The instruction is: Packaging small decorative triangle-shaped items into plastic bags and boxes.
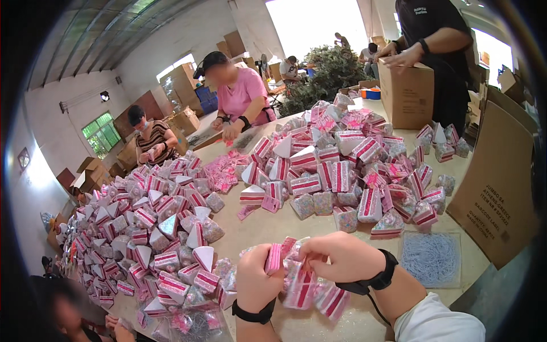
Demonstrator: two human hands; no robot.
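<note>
The left hand (257, 278) is raised above the near part of the surface (296, 329), its fingers closed on a stack of pink cards (274, 259), which stands on edge. The right hand (345, 261) is just beside it, with fingers bent and drawn close together at the upper end of a bagged cake-slice ornament (300, 289), white and pink with a deep pink band; the exact contact of the fingertips is hidden. The ornament hangs tilted below and between the two hands. A second banded wedge (331, 301) lies tilted just right of it. Black wristbands (370, 279) are on both wrists. Beyond the hands, a large heap of similar wedges (342, 165) covers the middle of the surface; another heap (154, 228) fills the left side, with loose pink packets (222, 171) between the two. A clear tray of pale shredded strands (431, 259) lies right of the right hand, near a brown cardboard panel (496, 188). Across the surface, a co-worker in black (436, 34) rests both hands on a carton (407, 94).
</note>
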